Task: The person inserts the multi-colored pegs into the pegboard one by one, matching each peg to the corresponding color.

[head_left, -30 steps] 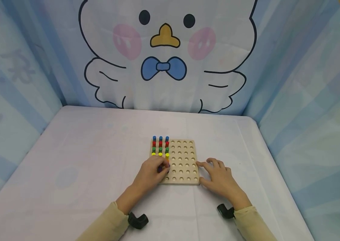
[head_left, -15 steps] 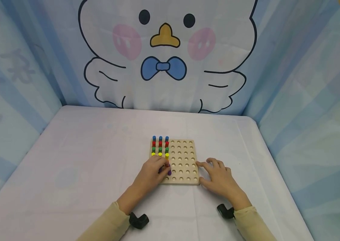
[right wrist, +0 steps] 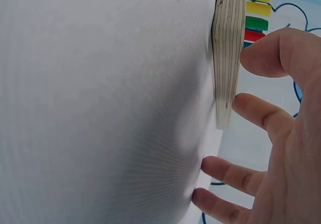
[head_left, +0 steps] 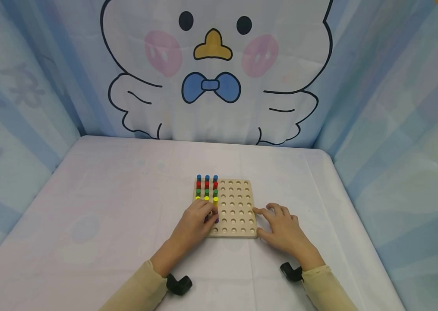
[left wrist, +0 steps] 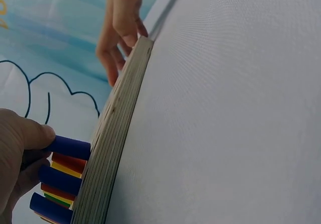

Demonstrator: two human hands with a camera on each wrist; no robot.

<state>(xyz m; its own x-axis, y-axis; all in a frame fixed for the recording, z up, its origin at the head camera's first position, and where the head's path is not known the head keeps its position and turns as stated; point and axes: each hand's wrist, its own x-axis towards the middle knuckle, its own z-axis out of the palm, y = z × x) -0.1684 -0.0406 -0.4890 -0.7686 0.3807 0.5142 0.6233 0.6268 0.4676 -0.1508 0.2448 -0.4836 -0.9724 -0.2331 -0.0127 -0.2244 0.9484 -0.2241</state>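
A pale wooden pegboard (head_left: 237, 212) lies on the table with rows of round holes. Coloured pegs stand in its left columns: blue (head_left: 215, 178), red (head_left: 215, 185), green (head_left: 215, 192) and yellow (head_left: 215, 200) ones among them. My left hand (head_left: 194, 221) pinches a purple peg (left wrist: 71, 147) between thumb and fingers, and in the left wrist view that peg's lower end meets the board. Two more purple pegs (left wrist: 60, 180) stand beside it. With fingers spread, my right hand (head_left: 282, 229) touches the board's right edge; two of its fingertips (right wrist: 213, 164) rest on the cloth. The left palm hides the board's near left corner.
White cloth covers the table (head_left: 125, 194). Behind it hangs a curtain (head_left: 211, 116) printed with a cartoon bird, and blue-striped curtains (head_left: 405, 129) close off both sides. A black camera mount (head_left: 179, 285) sits on each wrist.
Half a second ago the purple peg showed farther right and lower beside my left fingertips; now it stands in line with its column. The right hand and the board have stayed put.
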